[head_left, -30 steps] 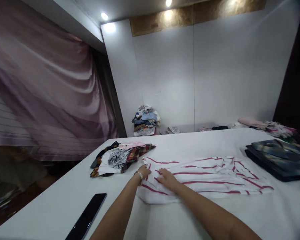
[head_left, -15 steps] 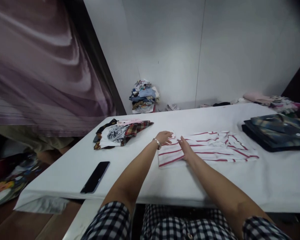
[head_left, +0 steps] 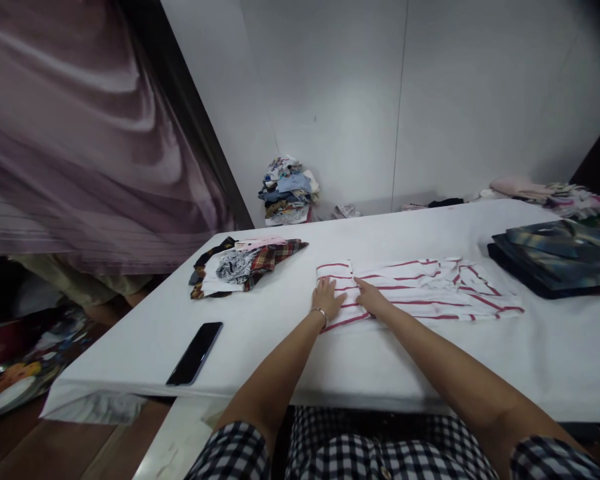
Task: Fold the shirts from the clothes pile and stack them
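A white shirt with red stripes (head_left: 410, 291) lies stretched lengthwise across the white-covered table, its left end folded over on itself. My left hand (head_left: 329, 300), with a bracelet at the wrist, rests flat on that folded end with the fingers spread. Just to its right, my right hand (head_left: 371, 297) touches the cloth at the fold's edge, its index finger stretched out. The far right end of the shirt is bunched and wrinkled.
A black phone (head_left: 195, 353) lies near the table's front left. Crumpled clothes (head_left: 245, 267) sit behind it, and folded dark plaid garments (head_left: 565, 257) are stacked at right. Against the wall stands a clothes pile (head_left: 287, 190). A purple curtain (head_left: 90, 133) hangs at left; a person's legs show below it.
My left hand has come down and toward me, from the shirt's far edge onto the folded end, which now lies flatter. My right hand stays by the fold.
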Tool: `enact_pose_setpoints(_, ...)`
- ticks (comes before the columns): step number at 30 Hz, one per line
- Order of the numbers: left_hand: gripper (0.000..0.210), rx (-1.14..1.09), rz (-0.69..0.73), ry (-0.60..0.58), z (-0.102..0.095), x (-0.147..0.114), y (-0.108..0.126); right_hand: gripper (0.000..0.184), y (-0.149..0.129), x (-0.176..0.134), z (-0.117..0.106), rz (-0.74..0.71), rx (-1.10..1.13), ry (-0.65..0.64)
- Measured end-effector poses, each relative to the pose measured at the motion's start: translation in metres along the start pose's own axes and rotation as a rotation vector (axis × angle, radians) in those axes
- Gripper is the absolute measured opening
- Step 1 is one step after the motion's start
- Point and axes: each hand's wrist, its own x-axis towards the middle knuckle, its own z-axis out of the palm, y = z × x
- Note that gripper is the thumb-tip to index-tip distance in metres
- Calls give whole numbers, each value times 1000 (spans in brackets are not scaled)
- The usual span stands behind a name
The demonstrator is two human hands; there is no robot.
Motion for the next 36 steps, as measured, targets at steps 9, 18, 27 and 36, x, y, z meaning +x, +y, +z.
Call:
enact_pose_setpoints(9,63,167,134,100,20,-11,4,50,-34,-11,-3,-481,-545,37)
enact_pose_setpoints(18,63,162,368,112,21,-28,16,65,-55,32,41,-567,-691,-24)
enact_pose_setpoints(27,66,109,291,-30,20,-25,17,64,-17,66,38,-208,-780,-157)
enact_pose_setpoints(36,50,-139,259,7,7,-12,5,57,-26,43,7,-203,-662,-97)
